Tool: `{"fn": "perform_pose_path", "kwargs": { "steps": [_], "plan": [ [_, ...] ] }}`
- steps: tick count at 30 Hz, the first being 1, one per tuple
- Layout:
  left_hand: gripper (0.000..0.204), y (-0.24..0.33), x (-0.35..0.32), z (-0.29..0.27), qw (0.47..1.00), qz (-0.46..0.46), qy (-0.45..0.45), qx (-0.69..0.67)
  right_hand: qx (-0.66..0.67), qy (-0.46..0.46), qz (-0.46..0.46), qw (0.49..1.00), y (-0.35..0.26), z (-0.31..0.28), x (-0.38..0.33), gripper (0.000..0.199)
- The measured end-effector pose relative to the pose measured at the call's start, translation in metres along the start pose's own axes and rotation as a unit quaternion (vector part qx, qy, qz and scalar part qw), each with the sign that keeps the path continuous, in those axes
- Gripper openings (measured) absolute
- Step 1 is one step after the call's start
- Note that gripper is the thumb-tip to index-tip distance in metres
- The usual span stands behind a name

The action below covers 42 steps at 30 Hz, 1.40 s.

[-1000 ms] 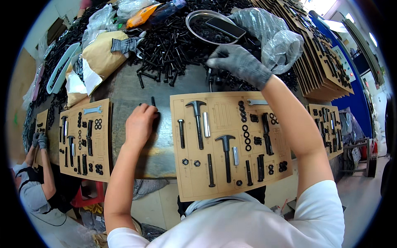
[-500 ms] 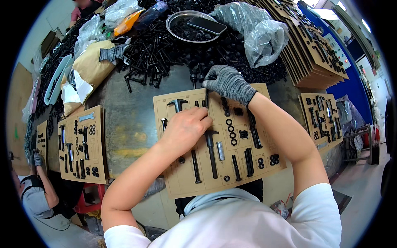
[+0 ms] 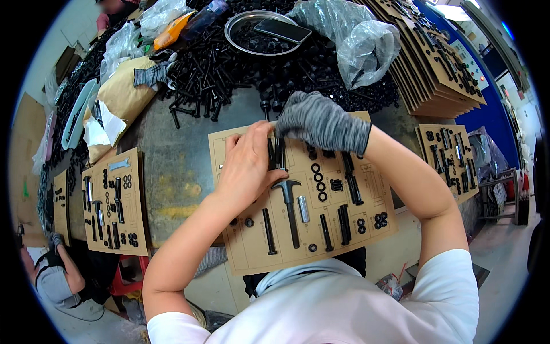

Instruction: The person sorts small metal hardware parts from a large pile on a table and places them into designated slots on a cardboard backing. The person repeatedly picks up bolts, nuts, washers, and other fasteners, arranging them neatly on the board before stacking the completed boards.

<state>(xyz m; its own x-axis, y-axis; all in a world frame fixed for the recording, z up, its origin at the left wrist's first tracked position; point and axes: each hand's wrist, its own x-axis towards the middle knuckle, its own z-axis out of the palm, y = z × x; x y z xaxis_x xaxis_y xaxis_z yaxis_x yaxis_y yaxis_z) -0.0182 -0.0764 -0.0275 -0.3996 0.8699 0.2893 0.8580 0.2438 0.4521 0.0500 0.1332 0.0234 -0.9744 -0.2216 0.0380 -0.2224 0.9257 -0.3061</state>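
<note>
A brown cardboard board point(image 3: 252, 261) with black hardware lies before me. My bare left hand point(image 3: 243, 166) rests over its upper left, thumb and fingers spread beside a group of black bolts point(image 3: 279, 153). The fingers of my right hand point(image 3: 315, 121), in a grey knitted glove, are curled at the upper end of these bolts, closed on one; its top is hidden by the glove. Below my left thumb lies a black T-shaped bolt point(image 3: 291, 212), next to a silver sleeve point(image 3: 303, 208). Black rings point(image 3: 319, 183) form a column to the right.
A large heap of black bolts point(image 3: 212, 71) covers the far table, with a metal bowl point(image 3: 229, 37) holding a phone point(image 3: 283, 30). Filled boards stand left point(image 3: 134, 223) and right point(image 3: 427, 135); more are stacked at the far right point(image 3: 421, 97). A co-worker point(image 3: 60, 275) is at lower left.
My left hand has moved up and left, its fingers now stretched toward the board's top edge. My right hand has turned and come lower over the bolts. The board has shifted slightly left.
</note>
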Motion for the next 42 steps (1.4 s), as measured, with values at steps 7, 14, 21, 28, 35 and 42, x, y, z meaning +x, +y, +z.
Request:
{"fn": "perform_pose_path", "kwargs": {
  "steps": [7,14,21,28,35,42],
  "plan": [
    [0.126,0.002,0.013,-0.005,0.999,-0.008,-0.053,-0.007,-0.026,-0.003,-0.017,1.000,-0.005,0.039,-0.034,0.034],
    [0.122,0.003,0.020,-0.006,0.995,-0.029,-0.092,-0.011,-0.051,0.040,0.082,0.995,-0.008,0.038,-0.023,0.050],
    [0.119,0.004,0.016,0.002,0.998,-0.027,-0.059,-0.008,0.010,0.025,0.075,0.997,-0.005,0.032,-0.022,0.063],
    [0.073,-0.017,0.041,-0.013,0.999,-0.037,0.032,0.010,0.029,0.132,0.038,0.990,0.031,0.033,-0.017,0.047],
    [0.039,-0.091,0.139,0.038,0.963,-0.194,-0.155,0.108,-0.098,-0.023,0.211,0.972,0.064,0.061,0.094,0.029],
    [0.031,-0.086,0.135,0.006,0.972,-0.191,-0.017,0.134,0.033,0.121,0.097,0.987,0.076,0.015,0.050,0.029]
  ]
}}
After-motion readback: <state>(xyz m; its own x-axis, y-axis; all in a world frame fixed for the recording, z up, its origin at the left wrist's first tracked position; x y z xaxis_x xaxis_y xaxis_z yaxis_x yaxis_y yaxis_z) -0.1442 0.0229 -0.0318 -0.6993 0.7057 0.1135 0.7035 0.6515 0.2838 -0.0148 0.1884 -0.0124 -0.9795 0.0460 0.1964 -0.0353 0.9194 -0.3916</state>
